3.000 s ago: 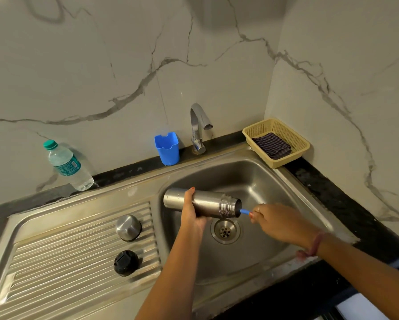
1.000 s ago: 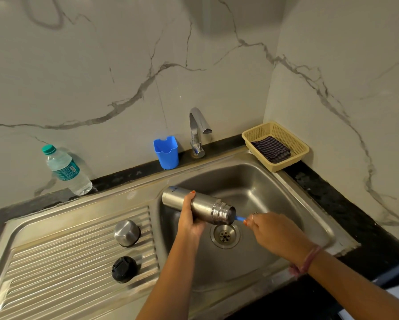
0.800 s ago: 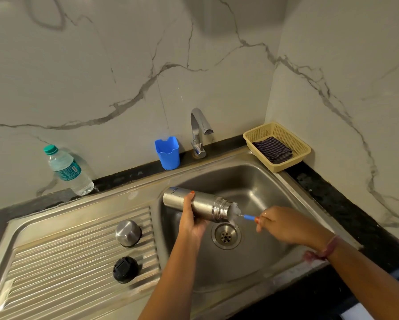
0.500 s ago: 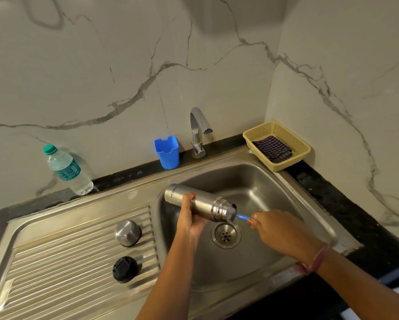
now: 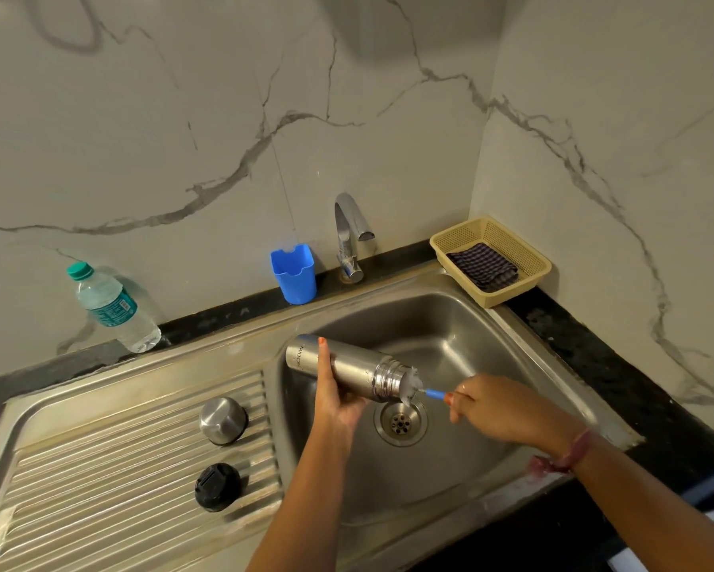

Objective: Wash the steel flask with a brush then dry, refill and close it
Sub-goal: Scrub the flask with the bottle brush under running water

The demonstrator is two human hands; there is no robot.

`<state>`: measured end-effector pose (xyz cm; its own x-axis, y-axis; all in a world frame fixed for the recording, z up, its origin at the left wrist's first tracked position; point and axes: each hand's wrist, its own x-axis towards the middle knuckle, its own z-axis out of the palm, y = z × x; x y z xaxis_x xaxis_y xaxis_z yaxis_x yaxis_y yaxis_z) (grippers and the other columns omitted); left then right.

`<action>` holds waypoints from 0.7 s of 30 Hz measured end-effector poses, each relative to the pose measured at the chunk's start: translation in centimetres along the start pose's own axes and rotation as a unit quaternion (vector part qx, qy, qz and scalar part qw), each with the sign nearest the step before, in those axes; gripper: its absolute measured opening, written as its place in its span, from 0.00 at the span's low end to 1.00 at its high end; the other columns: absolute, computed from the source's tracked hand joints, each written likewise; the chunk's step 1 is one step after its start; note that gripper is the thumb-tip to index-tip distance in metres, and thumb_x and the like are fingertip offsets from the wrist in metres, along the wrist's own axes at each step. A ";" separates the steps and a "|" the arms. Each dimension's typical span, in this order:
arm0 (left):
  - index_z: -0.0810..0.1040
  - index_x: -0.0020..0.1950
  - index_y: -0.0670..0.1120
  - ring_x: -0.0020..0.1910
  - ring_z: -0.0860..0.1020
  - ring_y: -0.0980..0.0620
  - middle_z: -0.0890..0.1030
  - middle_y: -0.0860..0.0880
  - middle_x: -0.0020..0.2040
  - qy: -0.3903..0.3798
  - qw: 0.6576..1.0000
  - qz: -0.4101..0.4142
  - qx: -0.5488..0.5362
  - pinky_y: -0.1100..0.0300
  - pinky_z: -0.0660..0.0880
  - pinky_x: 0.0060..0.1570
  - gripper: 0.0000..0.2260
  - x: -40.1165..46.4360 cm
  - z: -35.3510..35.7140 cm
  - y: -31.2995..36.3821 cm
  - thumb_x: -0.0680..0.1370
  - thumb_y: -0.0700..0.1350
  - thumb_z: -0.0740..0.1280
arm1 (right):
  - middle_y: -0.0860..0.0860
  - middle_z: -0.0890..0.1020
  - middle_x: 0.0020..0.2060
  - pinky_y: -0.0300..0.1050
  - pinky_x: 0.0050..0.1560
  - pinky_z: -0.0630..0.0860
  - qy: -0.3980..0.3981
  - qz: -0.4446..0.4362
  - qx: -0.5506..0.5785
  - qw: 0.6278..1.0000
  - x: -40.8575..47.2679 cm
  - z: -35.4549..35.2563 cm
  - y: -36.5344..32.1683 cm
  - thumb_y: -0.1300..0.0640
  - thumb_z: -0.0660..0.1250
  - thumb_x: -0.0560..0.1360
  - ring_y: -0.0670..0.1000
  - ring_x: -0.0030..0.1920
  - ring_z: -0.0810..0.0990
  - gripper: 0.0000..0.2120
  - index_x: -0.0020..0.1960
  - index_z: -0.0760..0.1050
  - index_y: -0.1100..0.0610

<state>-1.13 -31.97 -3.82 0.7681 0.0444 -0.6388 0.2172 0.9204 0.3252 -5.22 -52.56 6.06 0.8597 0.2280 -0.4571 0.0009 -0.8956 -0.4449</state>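
— Steel, that cylindrical flask? Where is it?
— Lying sideways over the steel sink basin, mouth toward the drain. Her left hand is wrapped round its middle.
— And the right hand?
— Pinching the blue-handled brush, white bristles foamy at the mouth.
— The caps?
— A steel cup-lid and a black stopper sit on the drainboard.

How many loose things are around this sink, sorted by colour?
Steel: 2, the flask and steel cap
Blue: 2, the holder cup and brush
Black: 1, the stopper
Clear: 1, the water bottle
Yellow: 1, the basket
Dark checked: 1, the cloth
Total: 8
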 end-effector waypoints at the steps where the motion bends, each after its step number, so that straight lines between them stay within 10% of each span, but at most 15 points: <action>1: 0.72 0.65 0.43 0.59 0.80 0.36 0.80 0.37 0.60 0.002 1.000 -0.003 -0.001 0.33 0.74 0.61 0.30 0.0 -0.1 0.0 0.68 0.52 0.78 | 0.47 0.79 0.37 0.39 0.37 0.70 -0.007 0.004 -0.004 1.000 -0.1 -0.3 0.1 0.49 0.55 0.82 0.45 0.35 0.76 0.16 0.46 0.79 0.52; 4: 0.72 0.60 0.39 0.57 0.80 0.37 0.80 0.36 0.57 0.013 1.000 -0.015 0.010 0.37 0.77 0.52 0.22 -0.6 0.1 -0.5 0.72 0.47 0.76 | 0.49 0.81 0.45 0.44 0.48 0.73 -0.033 0.018 0.031 0.999 0.9 -0.2 0.1 0.49 0.57 0.81 0.50 0.45 0.79 0.16 0.41 0.78 0.48; 7: 0.71 0.60 0.38 0.54 0.80 0.38 0.80 0.36 0.55 0.022 0.999 -0.007 0.032 0.40 0.77 0.46 0.21 -0.9 0.2 -0.8 0.74 0.46 0.74 | 0.48 0.75 0.38 0.41 0.39 0.67 -0.051 0.027 0.068 0.996 2.0 1.1 -0.1 0.49 0.57 0.81 0.46 0.37 0.72 0.11 0.45 0.74 0.53; 14: 0.68 0.70 0.39 0.59 0.78 0.36 0.79 0.34 0.59 -0.011 1.000 -0.005 0.021 0.37 0.72 0.63 0.25 -0.4 -0.2 0.0 0.75 0.42 0.70 | 0.47 0.75 0.36 0.40 0.37 0.69 0.027 -0.006 0.015 0.999 0.3 0.3 1.6 0.49 0.55 0.82 0.45 0.35 0.72 0.09 0.50 0.71 0.51; 21: 0.72 0.58 0.41 0.58 0.79 0.36 0.80 0.36 0.58 -0.022 0.999 -0.019 -0.013 0.35 0.75 0.56 0.20 -1.1 2.0 -0.6 0.74 0.49 0.75 | 0.45 0.71 0.40 0.37 0.31 0.61 0.184 -0.027 -0.239 0.953 0.1 2.7 -0.1 0.53 0.52 0.83 0.46 0.34 0.69 0.13 0.63 0.70 0.51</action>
<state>-0.91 -33.35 -1.89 0.7860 -0.0071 -0.6181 0.2314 0.9306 0.2835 -6.54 -51.45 3.99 0.9726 0.2077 -0.1044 0.2069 -0.9782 -0.0188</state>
